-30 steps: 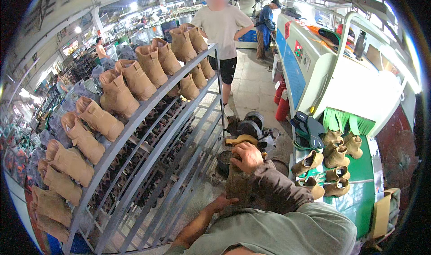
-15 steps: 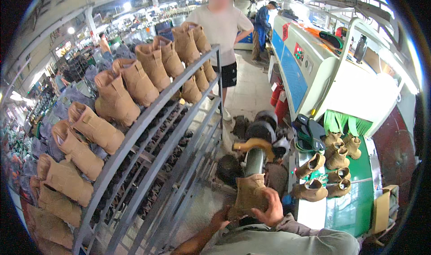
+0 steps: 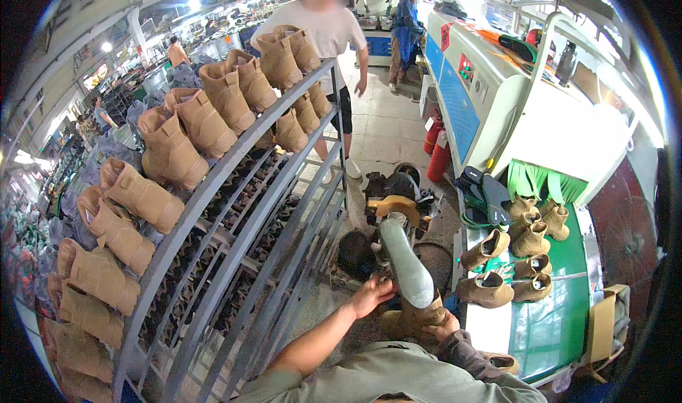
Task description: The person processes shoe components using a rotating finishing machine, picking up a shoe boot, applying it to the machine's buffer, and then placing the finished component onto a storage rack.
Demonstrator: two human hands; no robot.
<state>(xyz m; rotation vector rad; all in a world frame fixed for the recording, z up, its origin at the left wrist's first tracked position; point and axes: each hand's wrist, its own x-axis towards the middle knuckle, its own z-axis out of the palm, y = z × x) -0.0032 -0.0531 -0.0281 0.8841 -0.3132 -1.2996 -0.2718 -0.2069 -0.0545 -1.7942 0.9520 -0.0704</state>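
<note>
A smooth grey-green foot-shaped form [image 3: 408, 268] stands bare on the machine before me, its rounded end toward me. Just below that end, a tan boot [image 3: 401, 323] is gripped by my right hand [image 3: 442, 328], partly hidden by the hand and form. My left hand [image 3: 372, 296] is beside the form's left side, its fingers curled; whatever they hold, if anything, cannot be made out. Behind the form are a yellow curved machine part [image 3: 393, 205] and dark round parts.
At left, a grey metal rack [image 3: 245, 144] carries several tan boots [image 3: 170, 151]. At right, more boots [image 3: 529, 240] and dark insoles [image 3: 486, 195] lie by a green conveyor [image 3: 561, 325]. Red fire extinguishers [image 3: 438, 154] stand ahead. A person [image 3: 323, 34] is behind the rack; another [image 3: 406, 34] is farther back.
The boot has come off the form and moved down toward me in my right hand, leaving the form bare. My left hand has moved up beside the form. The person behind the rack lowered an arm.
</note>
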